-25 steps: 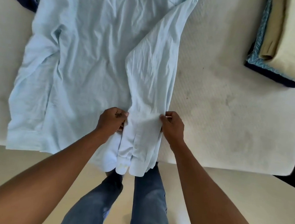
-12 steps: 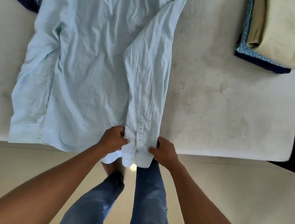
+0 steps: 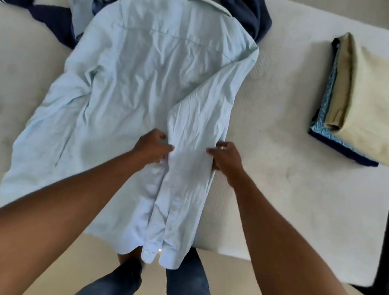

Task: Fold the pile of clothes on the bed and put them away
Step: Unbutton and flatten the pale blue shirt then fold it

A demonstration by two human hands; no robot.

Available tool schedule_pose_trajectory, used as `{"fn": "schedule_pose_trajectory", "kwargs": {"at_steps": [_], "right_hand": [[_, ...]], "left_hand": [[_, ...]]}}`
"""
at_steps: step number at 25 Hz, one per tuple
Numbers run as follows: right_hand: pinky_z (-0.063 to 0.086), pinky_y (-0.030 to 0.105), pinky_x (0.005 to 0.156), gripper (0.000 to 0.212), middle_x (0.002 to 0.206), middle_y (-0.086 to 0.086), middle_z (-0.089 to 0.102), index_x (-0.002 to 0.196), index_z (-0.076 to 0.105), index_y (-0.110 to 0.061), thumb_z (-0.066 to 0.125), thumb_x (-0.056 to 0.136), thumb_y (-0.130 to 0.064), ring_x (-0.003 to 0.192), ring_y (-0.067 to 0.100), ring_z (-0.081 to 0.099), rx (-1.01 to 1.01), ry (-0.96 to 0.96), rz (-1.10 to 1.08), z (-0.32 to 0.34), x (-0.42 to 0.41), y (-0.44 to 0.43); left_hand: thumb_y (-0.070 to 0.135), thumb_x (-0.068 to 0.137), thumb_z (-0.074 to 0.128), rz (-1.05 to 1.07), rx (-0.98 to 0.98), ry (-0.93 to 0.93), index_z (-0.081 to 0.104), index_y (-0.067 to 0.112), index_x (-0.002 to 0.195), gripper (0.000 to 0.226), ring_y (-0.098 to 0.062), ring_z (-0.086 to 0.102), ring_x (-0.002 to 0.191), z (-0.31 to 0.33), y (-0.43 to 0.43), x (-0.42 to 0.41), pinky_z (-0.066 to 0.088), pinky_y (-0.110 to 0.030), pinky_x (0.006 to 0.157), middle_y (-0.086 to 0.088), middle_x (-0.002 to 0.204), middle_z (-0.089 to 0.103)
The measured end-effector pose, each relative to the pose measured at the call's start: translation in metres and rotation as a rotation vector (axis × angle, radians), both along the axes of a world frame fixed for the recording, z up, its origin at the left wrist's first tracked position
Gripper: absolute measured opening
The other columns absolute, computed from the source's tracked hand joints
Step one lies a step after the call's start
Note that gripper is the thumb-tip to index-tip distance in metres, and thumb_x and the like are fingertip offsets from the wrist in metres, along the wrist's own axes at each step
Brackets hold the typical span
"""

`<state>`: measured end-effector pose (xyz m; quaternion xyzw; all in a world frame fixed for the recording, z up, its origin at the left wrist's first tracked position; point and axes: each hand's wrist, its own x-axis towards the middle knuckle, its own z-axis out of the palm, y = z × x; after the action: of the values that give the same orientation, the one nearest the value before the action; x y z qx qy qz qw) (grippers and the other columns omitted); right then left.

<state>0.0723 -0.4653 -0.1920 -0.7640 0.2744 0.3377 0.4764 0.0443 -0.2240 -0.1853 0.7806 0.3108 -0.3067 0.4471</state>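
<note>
Pale blue long-sleeved woven shirt point(image 3: 135, 80) is lying spread back-up on the white mattress bed point(image 3: 283, 169). Its collar is pointing to the far edge and its hem is hanging over the near edge. 1 folded-over sleeve point(image 3: 196, 123) is running down the right side of the shirt body, and its buttoned cuff point(image 3: 166, 255) is dangling off the near edge. The other sleeve is lying bunched toward the left edge, not yet folded in.

Left grip point(image 3: 154, 146) is pinching the inner edge of the folded-over sleeve, fingers curled onto the cloth. Right grip point(image 3: 227, 157) is pinching the outer edge at the same level, thumb on top. Both grips are clamped on the sleeve, 1 per side, with the cloth lying flat between them. The shoulder end of the sleeve is lying beyond the grips, and the cuff end is lying nearer the person.

Handling, as a judgement: the shirt is looking light, thin and soft, already creasing, with stiffness only at collar and cuff. It is probably sliding easily on the mattress, so tugging 1 part is likely dragging the rest. Best hold is at 2 points on seams, fold edges or cuff, not the loose middle.

Stack of folded clothes with cream on top point(image 3: 382, 108) is sitting at the right edge, well apart. Heap of dark navy garments point(image 3: 250, 13) is lying at the far edge, just beside the collar.
</note>
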Motion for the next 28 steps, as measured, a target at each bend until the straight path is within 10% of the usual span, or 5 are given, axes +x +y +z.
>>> {"fn": "schedule_pose_trajectory", "kwargs": {"at_steps": [6,11,16,21,28], "right_hand": [[0.062,0.048,0.088,0.057,0.111,-0.002,0.067,0.124,0.057,-0.021,0.075,0.073,-0.04,0.103,0.023,0.071,-0.163,-0.3,-0.087,-0.004,0.205,0.0],[0.043,0.004,0.067,0.03,0.073,-0.014,0.061,0.119,0.064,-0.018,0.068,0.089,-0.024,0.065,-0.011,0.058,-0.304,-0.604,0.041,0.02,0.264,-0.002],[0.041,0.019,0.085,0.034,0.104,-0.01,0.062,0.124,0.058,-0.023,0.059,0.094,-0.036,0.094,0.007,0.06,-0.496,-0.816,0.114,0.011,0.241,0.005],[0.047,0.04,0.088,0.038,0.114,0.007,0.061,0.12,0.064,-0.017,0.059,0.084,-0.028,0.1,0.029,0.058,-0.545,-0.892,0.544,-0.001,0.166,0.021],[0.047,0.04,0.094,0.035,0.106,0.006,0.064,0.116,0.064,-0.016,0.068,0.081,-0.015,0.1,0.03,0.061,-0.316,-0.795,0.817,0.026,0.1,0.124]], "left_hand": [[0.031,0.086,0.079,-0.075,0.148,-0.247,0.057,0.026,0.129,0.048,-0.018,0.066,0.092,-0.004,0.002,0.105,0.052,-0.029,0.084,0.001,0.099,0.071],[0.013,0.09,0.071,-0.027,0.284,-0.441,0.075,0.019,0.093,0.008,-0.014,0.069,0.09,-0.007,0.006,0.11,0.045,-0.02,0.078,0.005,0.092,0.075],[0.045,0.088,0.076,-0.102,0.244,-0.466,0.069,0.02,0.102,0.029,-0.009,0.064,0.081,-0.021,0.005,0.101,0.052,-0.027,0.073,0.009,0.093,0.069],[0.01,0.091,0.062,-0.103,0.405,-0.438,0.069,0.016,0.105,0.016,-0.024,0.069,0.09,-0.013,0.022,0.086,0.057,-0.04,0.079,-0.002,0.097,0.072],[0.014,0.088,0.065,-0.024,0.604,-0.406,0.063,0.014,0.112,0.025,-0.033,0.068,0.093,0.034,0.131,0.049,0.055,-0.043,0.079,-0.009,0.099,0.07]]}}
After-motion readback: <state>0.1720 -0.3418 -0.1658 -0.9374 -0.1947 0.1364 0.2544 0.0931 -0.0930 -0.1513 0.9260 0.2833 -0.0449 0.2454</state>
